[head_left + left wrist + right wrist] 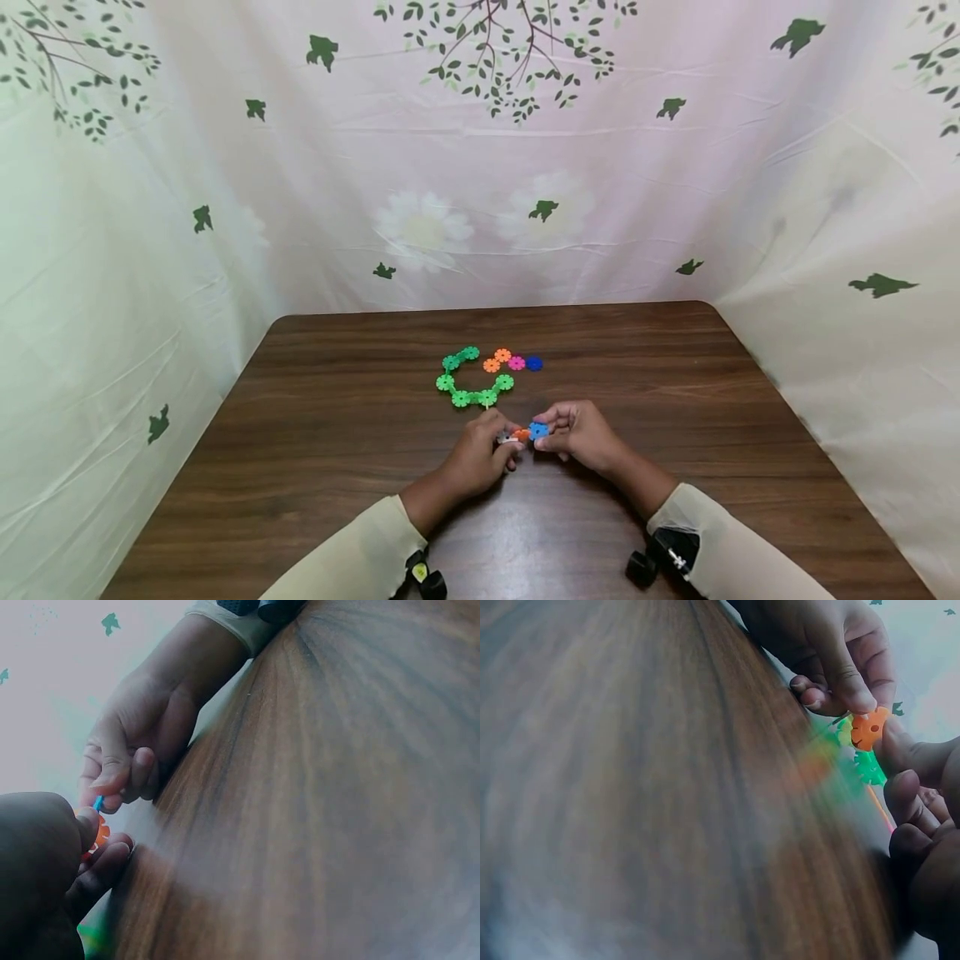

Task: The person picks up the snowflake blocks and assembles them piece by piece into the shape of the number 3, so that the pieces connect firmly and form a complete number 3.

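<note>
While the left hand (474,452) pinches what seems a white notched disc (509,439), we note the right hand (587,435) pinching a blue disc (538,431), an orange disc (521,435) between them, nearside of the green chain (460,399).

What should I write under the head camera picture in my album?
Left hand and right hand hold an orange flower disc and a blue flower disc near a curved green chain.
</note>
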### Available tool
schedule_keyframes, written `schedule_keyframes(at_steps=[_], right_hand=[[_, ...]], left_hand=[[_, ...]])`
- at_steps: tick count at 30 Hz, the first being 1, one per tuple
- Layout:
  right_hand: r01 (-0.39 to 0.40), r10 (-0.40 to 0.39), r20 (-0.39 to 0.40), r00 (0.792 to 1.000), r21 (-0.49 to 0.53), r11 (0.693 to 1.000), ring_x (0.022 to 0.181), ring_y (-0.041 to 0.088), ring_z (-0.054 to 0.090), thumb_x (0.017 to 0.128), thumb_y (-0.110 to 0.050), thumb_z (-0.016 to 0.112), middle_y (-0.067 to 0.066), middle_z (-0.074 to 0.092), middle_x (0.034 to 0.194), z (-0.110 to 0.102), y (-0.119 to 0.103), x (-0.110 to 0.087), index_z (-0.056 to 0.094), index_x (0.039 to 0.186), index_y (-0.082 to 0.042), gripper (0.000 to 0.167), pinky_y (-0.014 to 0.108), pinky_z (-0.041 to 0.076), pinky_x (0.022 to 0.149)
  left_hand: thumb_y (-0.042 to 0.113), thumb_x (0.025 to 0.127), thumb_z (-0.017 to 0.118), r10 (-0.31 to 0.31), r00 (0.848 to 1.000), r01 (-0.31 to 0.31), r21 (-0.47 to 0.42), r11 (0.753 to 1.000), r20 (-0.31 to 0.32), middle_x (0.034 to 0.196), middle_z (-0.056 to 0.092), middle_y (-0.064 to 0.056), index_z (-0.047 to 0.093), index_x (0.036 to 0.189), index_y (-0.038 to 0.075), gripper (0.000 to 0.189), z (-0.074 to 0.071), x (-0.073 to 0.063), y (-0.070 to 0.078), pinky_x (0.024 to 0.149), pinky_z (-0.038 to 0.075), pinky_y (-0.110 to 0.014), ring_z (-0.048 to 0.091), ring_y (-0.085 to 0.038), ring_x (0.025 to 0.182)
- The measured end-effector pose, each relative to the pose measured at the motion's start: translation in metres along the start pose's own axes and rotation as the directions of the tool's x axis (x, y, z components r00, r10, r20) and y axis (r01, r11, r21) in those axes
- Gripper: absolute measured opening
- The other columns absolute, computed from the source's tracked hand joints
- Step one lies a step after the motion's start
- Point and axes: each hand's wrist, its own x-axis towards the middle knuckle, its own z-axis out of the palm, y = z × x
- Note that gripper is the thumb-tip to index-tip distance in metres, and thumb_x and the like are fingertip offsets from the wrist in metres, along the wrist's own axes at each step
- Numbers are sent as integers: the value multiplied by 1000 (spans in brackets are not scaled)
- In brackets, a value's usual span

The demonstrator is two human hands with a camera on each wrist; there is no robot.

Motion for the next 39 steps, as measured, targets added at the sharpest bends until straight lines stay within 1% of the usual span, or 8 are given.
schedule_keyframes(at_steps=[9,13,16,21,24,28,34,39], right_hand=[[-6,7,-23,1000,39,999,53,7,56,88,4,86,1,76,79,6,1,0,74,117,15,33,21,48,49],[0,0,-4,1000,35,999,53,7,56,89,2,85,2,76,80,4,1,1,73,117,14,32,22,49,49],[1,-2,6,1000,37,999,55,8,56,92,1,84,3,77,83,2,0,2,72,120,14,34,23,50,50],[-4,3,4,1000,42,999,57,8,57,94,0,83,5,78,87,1,0,2,71,126,14,38,24,51,52],[-2,1,7,1000,37,999,57,9,56,94,-1,83,7,79,88,1,0,2,70,128,14,39,24,52,53],[7,-6,-3,1000,47,999,56,8,57,93,0,83,7,78,86,3,0,2,70,128,15,39,23,51,52],[-3,6,-46,999,80,997,54,7,58,91,4,83,3,78,82,12,-1,1,71,125,17,38,21,50,51],[-8,16,-81,997,98,995,52,8,57,90,7,83,4,78,80,20,-3,-1,71,123,18,37,21,50,50]], left_hand=[[4,104,72,-29,999,28,-26,999,-44,105,63,-11,74,111,0,9,4,-2,-1,65,60,-17,69,0,72],[4,104,72,-7,999,7,-3,1000,-45,104,63,-10,75,111,0,9,3,0,-3,66,60,-17,67,1,72],[5,104,72,23,998,-21,42,999,-54,106,65,-9,77,113,1,11,2,1,-4,73,61,-20,68,-4,77],[10,106,72,71,994,-64,96,993,-78,112,75,-9,80,116,3,14,2,2,-3,90,61,-30,72,-18,99],[8,106,70,79,992,-72,69,995,-102,110,77,-10,81,115,2,16,2,1,-3,89,61,-30,73,-13,90],[4,106,69,67,990,-66,12,998,-120,106,77,-12,83,112,-1,16,3,2,-5,81,61,-23,68,-2,68],[-1,105,68,52,988,-62,-63,996,-149,104,77,-19,82,104,-6,15,5,1,-4,67,60,-20,72,-17,67],[-4,103,69,45,982,-53,-38,998,-183,100,77,-18,82,97,-6,14,7,-1,-3,69,59,-20,73,-21,67]])
